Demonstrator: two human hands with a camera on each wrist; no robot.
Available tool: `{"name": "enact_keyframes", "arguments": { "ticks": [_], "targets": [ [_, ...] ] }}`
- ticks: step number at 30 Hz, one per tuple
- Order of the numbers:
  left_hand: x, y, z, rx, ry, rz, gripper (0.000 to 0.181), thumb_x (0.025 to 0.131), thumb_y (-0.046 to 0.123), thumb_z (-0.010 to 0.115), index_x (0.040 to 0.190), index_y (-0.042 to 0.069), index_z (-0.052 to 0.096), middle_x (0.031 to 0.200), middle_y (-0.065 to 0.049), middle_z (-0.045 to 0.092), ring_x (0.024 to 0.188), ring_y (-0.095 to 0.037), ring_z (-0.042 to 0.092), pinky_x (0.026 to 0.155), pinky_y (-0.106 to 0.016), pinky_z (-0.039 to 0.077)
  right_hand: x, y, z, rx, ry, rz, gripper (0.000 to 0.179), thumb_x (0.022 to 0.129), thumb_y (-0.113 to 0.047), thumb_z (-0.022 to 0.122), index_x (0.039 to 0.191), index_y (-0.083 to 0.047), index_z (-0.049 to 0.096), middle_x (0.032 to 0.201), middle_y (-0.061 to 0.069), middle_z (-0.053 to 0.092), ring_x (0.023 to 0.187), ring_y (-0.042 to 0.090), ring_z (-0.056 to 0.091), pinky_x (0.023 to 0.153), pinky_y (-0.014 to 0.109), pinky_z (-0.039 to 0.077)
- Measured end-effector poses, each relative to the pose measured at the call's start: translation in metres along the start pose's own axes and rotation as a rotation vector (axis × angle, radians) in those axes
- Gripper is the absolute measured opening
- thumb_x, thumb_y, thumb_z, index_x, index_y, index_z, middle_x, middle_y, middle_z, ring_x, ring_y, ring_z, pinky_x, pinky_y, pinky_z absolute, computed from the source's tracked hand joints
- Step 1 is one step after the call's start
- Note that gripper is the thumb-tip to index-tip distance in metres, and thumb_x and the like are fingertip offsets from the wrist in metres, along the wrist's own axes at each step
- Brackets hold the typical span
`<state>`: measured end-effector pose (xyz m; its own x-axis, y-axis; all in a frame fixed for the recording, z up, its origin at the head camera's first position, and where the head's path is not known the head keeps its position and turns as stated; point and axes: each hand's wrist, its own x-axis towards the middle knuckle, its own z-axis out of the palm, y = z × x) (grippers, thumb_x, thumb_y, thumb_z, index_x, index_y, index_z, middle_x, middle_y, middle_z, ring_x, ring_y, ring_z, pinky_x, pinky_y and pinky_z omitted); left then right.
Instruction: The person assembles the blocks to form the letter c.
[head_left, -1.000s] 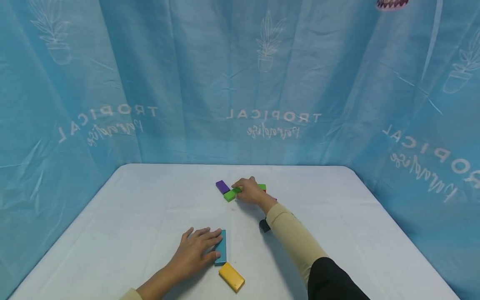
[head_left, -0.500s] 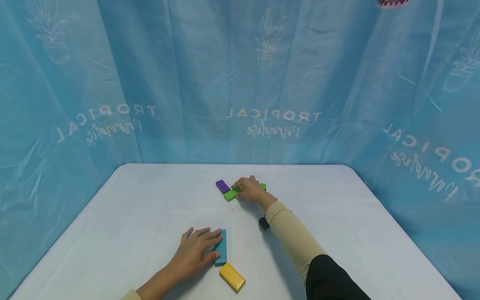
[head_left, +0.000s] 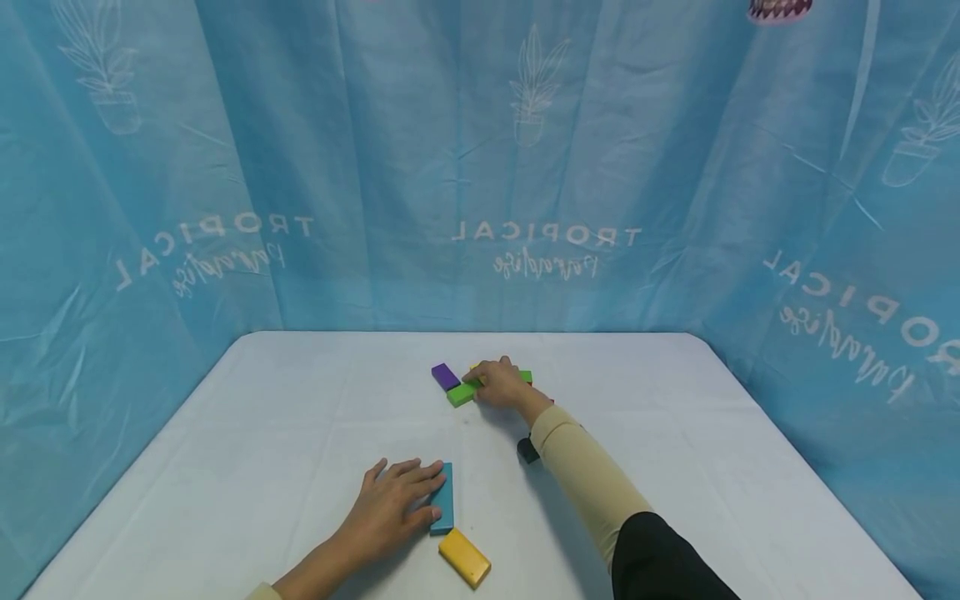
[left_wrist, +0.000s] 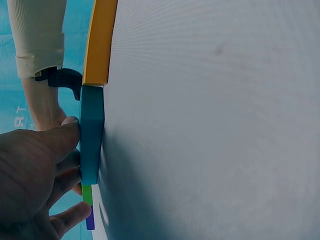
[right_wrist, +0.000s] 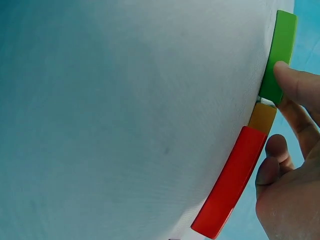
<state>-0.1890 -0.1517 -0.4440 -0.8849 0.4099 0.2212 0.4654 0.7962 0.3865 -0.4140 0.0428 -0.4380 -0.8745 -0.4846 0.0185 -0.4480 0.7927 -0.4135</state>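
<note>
Blue curtain (head_left: 405,179) behind a white tabletop (head_left: 247,467), both hands down among colored blocks.
From the lower right, one sleeved arm (head_left: 588,475) stretches to the center, where the right hand (head_left: 501,383) appears to pinch a green block (head_left: 460,396) between thumb and forefinger; at lower center the left hand (head_left: 392,504), fingers spread, rests on a blue block (head_left: 447,500). Both blocks look light, stiff and smooth, perhaps slightly slippery, so their long sides should offer the surest hold.
</note>
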Motion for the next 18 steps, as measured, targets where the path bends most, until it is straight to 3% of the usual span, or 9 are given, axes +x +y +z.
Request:
{"name": "enact_keyframes", "arguments": {
  "ticks": [11, 18],
  "targets": [
    [0.002, 0.000, 0.002, 0.006, -0.005, -0.004, 0.046, 0.088, 0.033, 0.070, 0.128, 0.011, 0.063, 0.137, -0.001, 0.054, 0.126, -0.033, 0.045, 0.101, -0.070, 0.018, -0.004, 0.009, -0.002, 0.087, 0.006, 0.000, 0.032, 0.084, -0.010, 0.071, 0.115, -0.020, 0.071, 0.124, -0.001, 0.060, 0.106, 0.024, 0.043, 0.092, 0.043, 0.038],
    [0.001, -0.001, 0.000, 0.017, -0.006, -0.005, 0.046, 0.087, 0.032, 0.070, 0.128, 0.011, 0.063, 0.137, -0.002, 0.055, 0.126, -0.034, 0.046, 0.100, -0.070, 0.019, -0.012, 0.009, -0.012, 0.141, 0.001, -0.102, 0.031, 0.085, -0.005, 0.070, 0.113, -0.017, 0.069, 0.125, 0.001, 0.059, 0.108, 0.025, 0.043, 0.095, 0.045, 0.038]
  ]
}}
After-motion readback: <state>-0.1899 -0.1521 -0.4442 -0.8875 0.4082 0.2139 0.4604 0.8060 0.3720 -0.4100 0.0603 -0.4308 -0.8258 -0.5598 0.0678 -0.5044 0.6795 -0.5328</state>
